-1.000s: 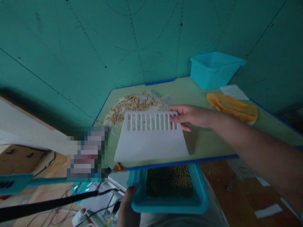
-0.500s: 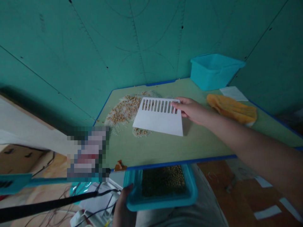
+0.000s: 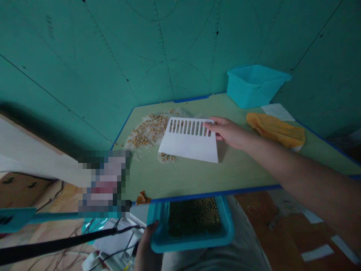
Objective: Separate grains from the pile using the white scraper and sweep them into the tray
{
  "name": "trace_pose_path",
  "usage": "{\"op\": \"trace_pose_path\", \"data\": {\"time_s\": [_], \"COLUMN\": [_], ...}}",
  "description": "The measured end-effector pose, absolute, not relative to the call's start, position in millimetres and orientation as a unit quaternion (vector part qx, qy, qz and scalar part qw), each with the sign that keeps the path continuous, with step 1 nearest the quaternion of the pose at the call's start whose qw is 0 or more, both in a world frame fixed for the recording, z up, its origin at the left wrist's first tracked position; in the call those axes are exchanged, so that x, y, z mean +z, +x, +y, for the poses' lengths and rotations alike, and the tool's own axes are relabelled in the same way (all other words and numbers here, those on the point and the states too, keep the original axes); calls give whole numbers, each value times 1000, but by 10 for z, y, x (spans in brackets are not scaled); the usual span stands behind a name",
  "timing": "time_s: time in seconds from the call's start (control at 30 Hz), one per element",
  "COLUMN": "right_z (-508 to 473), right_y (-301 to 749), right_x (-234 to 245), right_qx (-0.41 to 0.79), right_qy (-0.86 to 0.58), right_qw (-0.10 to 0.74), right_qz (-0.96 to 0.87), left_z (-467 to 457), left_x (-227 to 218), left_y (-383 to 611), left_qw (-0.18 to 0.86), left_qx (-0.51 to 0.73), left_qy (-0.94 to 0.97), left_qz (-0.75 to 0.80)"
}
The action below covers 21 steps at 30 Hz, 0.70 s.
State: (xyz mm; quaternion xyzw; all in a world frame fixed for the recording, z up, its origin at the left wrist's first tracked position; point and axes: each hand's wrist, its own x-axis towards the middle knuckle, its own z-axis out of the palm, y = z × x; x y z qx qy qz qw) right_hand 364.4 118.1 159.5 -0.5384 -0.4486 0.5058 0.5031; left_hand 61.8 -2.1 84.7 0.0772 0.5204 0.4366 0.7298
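My right hand (image 3: 225, 131) grips the right end of a white slotted scraper (image 3: 188, 145), thumb on its front face. The scraper is tilted over the table, partly covering a spread of soybeans mixed with white grains (image 3: 148, 131); a small patch of the mix shows below its lower left edge. Under the table's front edge, my left hand (image 3: 148, 242) is closed on the left rim of a turquoise tub (image 3: 191, 244), thumb on top and the other fingers hidden. Dark green beans and, at the right, tan soybeans lie inside the tub.
A second turquoise tub (image 3: 248, 90) stands at the table's back right. In front of it lie a white sheet (image 3: 278, 111) and an orange cloth (image 3: 276, 130). Blue edging (image 3: 214, 192) borders the table (image 3: 197, 177). Cables (image 3: 64, 244) and a black strap (image 3: 70, 238) cross the lower left.
Almost nothing differs. Both hands keep their holds, and the scraper and the tub stay nearly in place, with only a very slight shift.
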Motion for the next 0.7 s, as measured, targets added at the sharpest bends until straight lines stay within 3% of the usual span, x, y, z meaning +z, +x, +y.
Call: {"op": "trace_pose_path", "data": {"time_s": [0.7], "right_z": [1082], "right_y": [3552], "right_x": [1671], "right_qx": [580], "right_qy": [-501], "right_qw": [471], "right_qz": [-436], "left_z": [34], "left_x": [722], "left_y": [430], "left_qw": [727], "left_qx": [427], "left_qy": [100], "left_qz": [528]}}
